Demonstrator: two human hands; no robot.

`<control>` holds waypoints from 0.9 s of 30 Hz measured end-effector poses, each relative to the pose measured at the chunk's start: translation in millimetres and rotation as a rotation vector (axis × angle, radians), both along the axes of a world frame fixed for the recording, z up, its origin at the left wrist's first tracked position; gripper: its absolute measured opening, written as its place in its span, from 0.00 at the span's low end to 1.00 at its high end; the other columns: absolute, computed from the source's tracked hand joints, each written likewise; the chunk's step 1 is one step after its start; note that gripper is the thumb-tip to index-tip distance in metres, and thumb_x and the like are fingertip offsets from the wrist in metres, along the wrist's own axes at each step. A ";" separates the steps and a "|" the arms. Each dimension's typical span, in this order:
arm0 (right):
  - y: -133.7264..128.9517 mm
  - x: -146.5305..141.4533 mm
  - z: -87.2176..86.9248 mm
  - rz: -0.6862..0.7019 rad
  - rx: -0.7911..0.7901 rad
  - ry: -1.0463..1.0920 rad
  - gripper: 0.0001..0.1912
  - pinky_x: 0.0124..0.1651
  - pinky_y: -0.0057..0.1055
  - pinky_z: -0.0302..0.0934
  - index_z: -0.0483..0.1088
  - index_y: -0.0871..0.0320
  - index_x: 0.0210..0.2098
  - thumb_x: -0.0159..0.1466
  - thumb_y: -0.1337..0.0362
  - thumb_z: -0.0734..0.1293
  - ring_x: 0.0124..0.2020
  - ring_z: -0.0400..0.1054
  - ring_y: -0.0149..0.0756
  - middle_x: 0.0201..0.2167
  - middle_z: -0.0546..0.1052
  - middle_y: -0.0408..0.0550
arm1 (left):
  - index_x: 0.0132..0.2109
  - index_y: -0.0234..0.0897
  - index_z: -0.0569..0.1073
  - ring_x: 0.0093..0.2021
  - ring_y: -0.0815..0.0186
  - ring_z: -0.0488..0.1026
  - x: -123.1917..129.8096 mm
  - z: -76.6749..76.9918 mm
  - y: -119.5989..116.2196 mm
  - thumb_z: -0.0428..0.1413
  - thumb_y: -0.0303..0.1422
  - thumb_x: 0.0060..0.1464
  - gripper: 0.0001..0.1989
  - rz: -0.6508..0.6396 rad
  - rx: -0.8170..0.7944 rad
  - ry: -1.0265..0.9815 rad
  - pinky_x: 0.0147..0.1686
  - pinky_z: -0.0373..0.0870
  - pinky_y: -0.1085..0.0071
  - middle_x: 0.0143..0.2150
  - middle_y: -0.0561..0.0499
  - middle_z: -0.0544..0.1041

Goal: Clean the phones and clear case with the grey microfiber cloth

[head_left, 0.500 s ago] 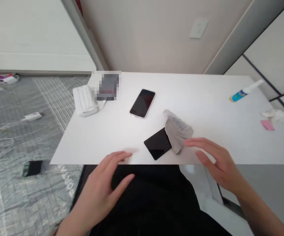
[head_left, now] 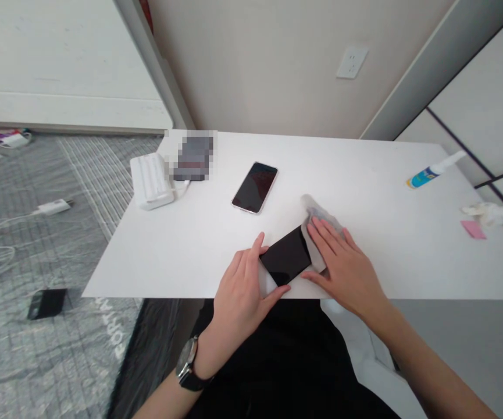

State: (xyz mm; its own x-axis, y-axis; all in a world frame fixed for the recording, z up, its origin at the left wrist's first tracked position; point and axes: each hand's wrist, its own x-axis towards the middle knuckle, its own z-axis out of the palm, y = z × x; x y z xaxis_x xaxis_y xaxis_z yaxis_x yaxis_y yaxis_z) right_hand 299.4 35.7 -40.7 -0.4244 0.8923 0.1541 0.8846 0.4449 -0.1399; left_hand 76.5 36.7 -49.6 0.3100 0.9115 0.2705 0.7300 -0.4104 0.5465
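Note:
A black phone-like device (head_left: 285, 256) lies tilted near the front edge of the white table (head_left: 181, 244). My left hand (head_left: 242, 285) grips its left end, thumb at the near edge and fingers at the far side. Over the device's right end lies a grey cloth (head_left: 318, 259). My right hand (head_left: 342, 265) rests flat on that cloth with its fingers spread, pressing it against the device; the part beneath the palm is hidden. Behind them, a second phone (head_left: 255, 187) with a dark screen lies untouched.
A white power bank (head_left: 152, 181) and a blurred dark item (head_left: 193, 158) sit at the back left. On the right are a blue-and-white tube (head_left: 425, 176), crumpled tissue (head_left: 489, 213) and a pink slip (head_left: 473, 229). A wall stands behind.
Both hands have come inward and down: the left has taken hold of the black device, the right has settled on the cloth. The device and cloth have shifted slightly right.

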 end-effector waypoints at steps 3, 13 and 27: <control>-6.2 -2.4 -0.3 0.124 -0.019 0.019 0.60 0.75 0.58 0.44 0.41 0.66 0.77 0.64 0.26 0.53 0.77 0.44 0.55 0.76 0.52 0.60 | 0.76 0.40 0.40 0.56 0.50 0.73 1.2 -0.1 0.0 0.68 0.42 0.55 0.56 0.011 -0.009 0.013 0.54 0.75 0.54 0.59 0.40 0.74; -14.0 -5.1 -1.5 -0.001 -0.021 0.041 0.63 0.74 0.63 0.44 0.45 0.66 0.76 0.60 0.23 0.53 0.77 0.40 0.63 0.76 0.49 0.61 | 0.76 0.39 0.43 0.55 0.50 0.73 1.8 -0.7 1.1 0.66 0.43 0.56 0.53 -0.001 0.004 0.025 0.53 0.75 0.54 0.59 0.40 0.75; -12.4 -2.6 0.1 0.336 -0.095 0.064 0.53 0.76 0.53 0.43 0.51 0.57 0.75 0.65 0.26 0.52 0.76 0.48 0.49 0.75 0.57 0.51 | 0.77 0.39 0.38 0.55 0.49 0.72 0.4 -1.4 -1.0 0.64 0.44 0.59 0.53 -0.046 0.021 0.046 0.53 0.74 0.54 0.61 0.37 0.72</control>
